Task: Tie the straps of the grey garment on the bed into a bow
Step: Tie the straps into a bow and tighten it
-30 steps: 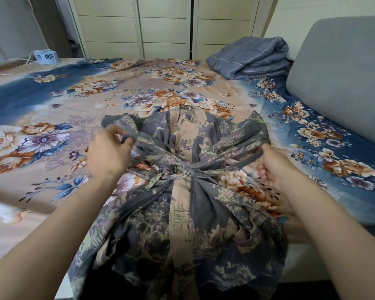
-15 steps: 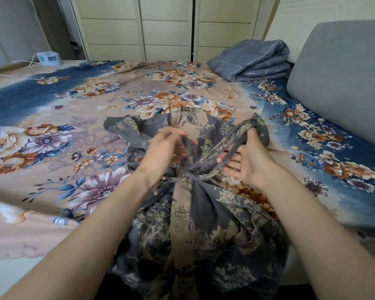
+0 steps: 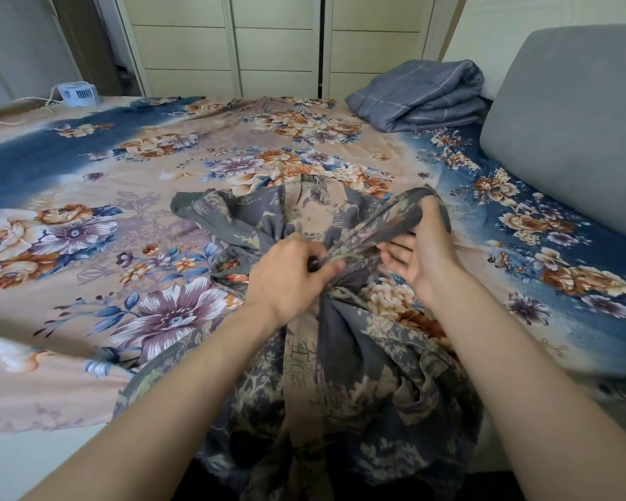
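The grey printed garment (image 3: 344, 385) lies bunched on the near edge of the bed and hangs over it. Its two straps cross at a knot near the middle. My left hand (image 3: 290, 280) sits over the knot and pinches the right strap (image 3: 373, 226) close to it. My right hand (image 3: 423, 247) holds the far end of the same strap, with the fabric looped over the thumb and lifted off the bed. The left strap (image 3: 210, 215) lies loose on the bedsheet, free of both hands. The knot itself is hidden under my left hand.
The floral bedsheet (image 3: 159, 168) covers the bed. A folded blue-grey blanket (image 3: 420, 95) lies at the far right. A grey cushion (image 3: 571, 124) leans along the right side. A small white fan (image 3: 77, 95) with a cable stands at the far left. Cream wardrobe doors (image 3: 275, 45) stand behind.
My left hand let go of the left strap, moved right to the knot and took hold of the right strap. My right hand lifted its strap end up and away from me.
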The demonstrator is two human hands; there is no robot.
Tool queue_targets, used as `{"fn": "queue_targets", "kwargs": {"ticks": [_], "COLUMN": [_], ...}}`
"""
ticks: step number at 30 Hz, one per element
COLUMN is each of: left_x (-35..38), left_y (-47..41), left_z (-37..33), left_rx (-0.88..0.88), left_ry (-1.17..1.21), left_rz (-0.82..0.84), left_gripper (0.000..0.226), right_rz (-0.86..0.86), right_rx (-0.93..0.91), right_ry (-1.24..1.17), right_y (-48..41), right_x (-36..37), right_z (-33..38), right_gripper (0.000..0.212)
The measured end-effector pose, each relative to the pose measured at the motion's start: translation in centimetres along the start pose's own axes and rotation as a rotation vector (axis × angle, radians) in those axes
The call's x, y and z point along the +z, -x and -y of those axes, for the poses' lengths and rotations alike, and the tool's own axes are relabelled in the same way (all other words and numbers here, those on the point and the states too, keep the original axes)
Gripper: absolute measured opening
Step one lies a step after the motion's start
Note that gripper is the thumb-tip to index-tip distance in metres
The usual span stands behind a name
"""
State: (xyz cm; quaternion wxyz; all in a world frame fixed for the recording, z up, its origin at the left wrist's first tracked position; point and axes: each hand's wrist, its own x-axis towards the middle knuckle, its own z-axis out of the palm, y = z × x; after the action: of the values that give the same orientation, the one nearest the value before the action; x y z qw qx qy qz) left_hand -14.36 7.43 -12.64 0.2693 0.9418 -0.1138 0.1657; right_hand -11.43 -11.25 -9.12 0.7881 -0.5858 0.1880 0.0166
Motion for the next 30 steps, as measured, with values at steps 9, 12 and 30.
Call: {"fn": "queue_targets", "kwargs": {"ticks": [9,12,30], "left_x": [-0.4,-0.6,-7.0], "left_y": [-1.3,-1.3,-1.7], "left_z": [0.1,0.4,-2.4], "left_rx": [-0.347,-0.330,-0.218], "left_ry": [0.678,0.736,1.009], "left_rz": [-0.131,-0.122,-0.319], "left_gripper": [0.034,0.021,0.031], "right_rz": [0.356,0.438,0.359], "right_rx": [-0.096,-0.232,-0.470], "right_ry": [0.561,0.685,0.809], "right_y": [1.5,2.0,1.7], "right_x": [1.4,2.7,6.5], "right_z": [-1.6,-3.0,-5.5], "right_gripper": [0.034,0.022,0.023]}}
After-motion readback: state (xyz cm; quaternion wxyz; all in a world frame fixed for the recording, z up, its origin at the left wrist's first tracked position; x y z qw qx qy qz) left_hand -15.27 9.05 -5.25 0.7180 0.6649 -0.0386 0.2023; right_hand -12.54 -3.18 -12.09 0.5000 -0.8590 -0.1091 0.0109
